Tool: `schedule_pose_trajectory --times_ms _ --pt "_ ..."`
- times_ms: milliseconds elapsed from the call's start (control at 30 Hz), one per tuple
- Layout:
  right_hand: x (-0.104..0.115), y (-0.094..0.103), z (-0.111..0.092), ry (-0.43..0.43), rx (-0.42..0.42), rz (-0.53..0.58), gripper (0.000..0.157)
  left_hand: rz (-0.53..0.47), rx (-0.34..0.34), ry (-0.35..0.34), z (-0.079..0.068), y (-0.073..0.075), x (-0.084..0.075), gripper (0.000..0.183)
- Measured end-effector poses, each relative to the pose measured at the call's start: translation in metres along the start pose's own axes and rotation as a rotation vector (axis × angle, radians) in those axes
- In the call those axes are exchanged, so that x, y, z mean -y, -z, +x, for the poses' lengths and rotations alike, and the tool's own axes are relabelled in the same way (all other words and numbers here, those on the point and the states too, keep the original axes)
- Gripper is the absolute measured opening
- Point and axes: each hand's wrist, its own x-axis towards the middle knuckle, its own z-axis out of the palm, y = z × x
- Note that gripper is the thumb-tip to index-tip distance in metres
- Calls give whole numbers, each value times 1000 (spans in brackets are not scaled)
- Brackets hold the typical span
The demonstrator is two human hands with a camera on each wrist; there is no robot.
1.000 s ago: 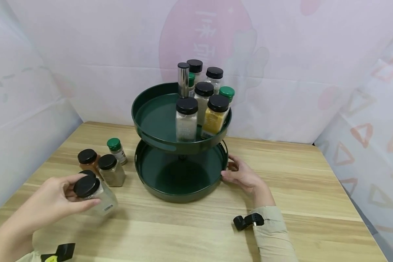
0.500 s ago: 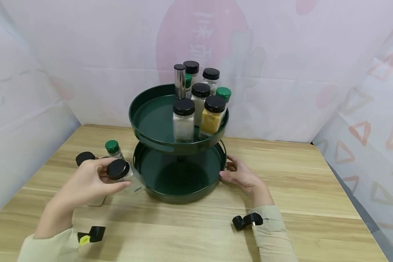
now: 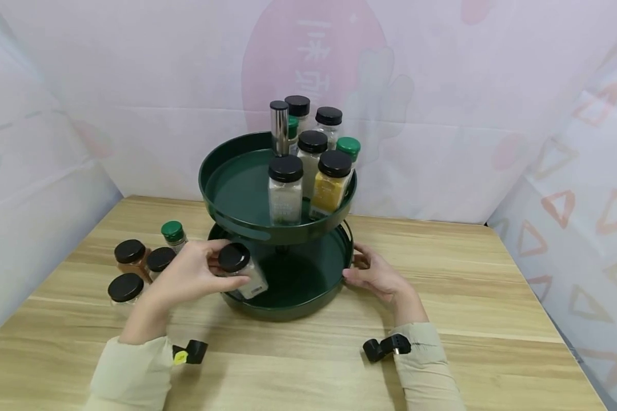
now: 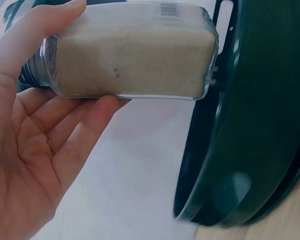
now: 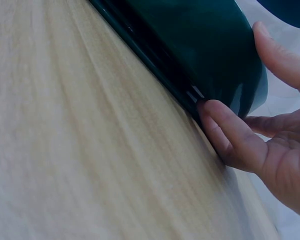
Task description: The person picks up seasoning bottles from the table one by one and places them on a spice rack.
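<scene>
My left hand (image 3: 192, 268) holds a square clear spice jar (image 3: 253, 281) with a black lid and pale powder inside. The thumb and fingers are around its lid end, and the jar tilts over the left front of the lower tray (image 3: 283, 311) of a dark green two-tier rack. In the left wrist view the jar's base (image 4: 210, 57) points at the green rack wall (image 4: 260, 125). My right hand (image 3: 377, 277) grips the lower tray's right side. The right wrist view shows its thumb (image 5: 275, 55) at the rim and fingers (image 5: 230, 127) low on the wall.
The upper tray (image 3: 236, 180) bears several jars, including a yellow one (image 3: 326, 191), beside a metal post (image 3: 280, 131). Left of the rack stand black-lidded jars (image 3: 125, 288) and a green-capped jar (image 3: 173, 233) on the wooden table (image 3: 493, 319). Printed cloth hangs behind.
My left hand has carried the spice jar rightward, from beside the table jars to over the lower tray. The right hand has stayed at the tray's side.
</scene>
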Motion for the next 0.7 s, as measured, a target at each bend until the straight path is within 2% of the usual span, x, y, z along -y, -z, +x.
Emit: schedule_pose_trajectory --times_ms 267,400,700 --pt "1 1 0 10 6 -10 86 -10 41 -104 22 -32 1 45" --pt "1 1 0 12 1 -6 86 12 53 -126 32 -46 -2 44" --pt "1 0 0 13 2 -5 86 15 141 -81 44 -67 -11 29"
